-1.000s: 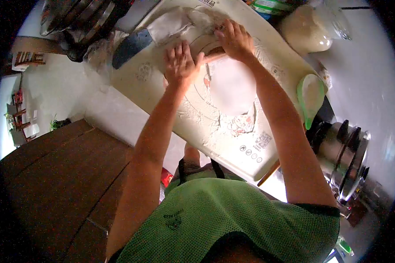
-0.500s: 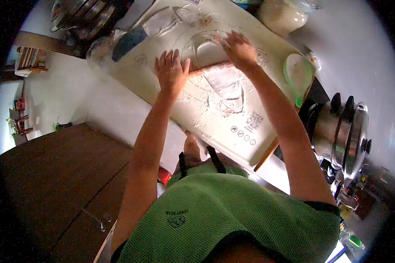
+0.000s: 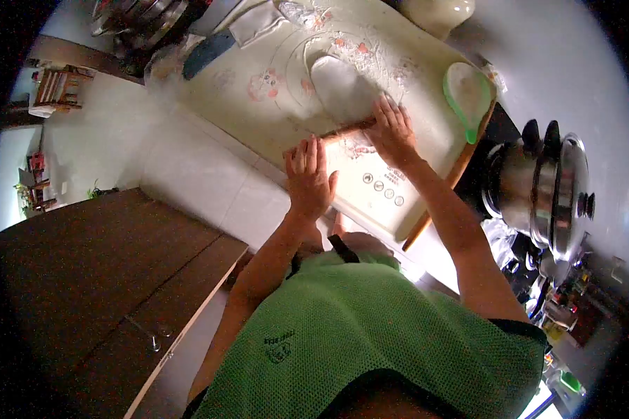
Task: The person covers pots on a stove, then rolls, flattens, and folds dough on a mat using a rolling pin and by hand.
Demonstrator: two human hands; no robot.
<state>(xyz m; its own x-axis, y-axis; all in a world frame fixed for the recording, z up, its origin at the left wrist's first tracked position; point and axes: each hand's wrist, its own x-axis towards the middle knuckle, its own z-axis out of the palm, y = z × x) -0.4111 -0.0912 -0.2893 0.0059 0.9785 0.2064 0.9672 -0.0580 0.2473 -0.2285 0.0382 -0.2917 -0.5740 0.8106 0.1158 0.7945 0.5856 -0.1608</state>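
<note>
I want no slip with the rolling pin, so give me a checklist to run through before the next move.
1. Left hand on the rolling pin: ok, near its left end.
2. Right hand on the pin: ok, near its right end.
3. Dough sheet lying on the cream board: ok.
4. Green scoop apart from the pin: ok, toward the board's right side.
5. Sheet evenly thick: cannot tell.

The rolling pin (image 3: 348, 130) looks wooden, the pot (image 3: 516, 187) glossy metal.

Rolling pin (image 3: 348, 130), ends likely hidden under left hand (image 3: 309, 181) and right hand (image 3: 393, 134).
</note>
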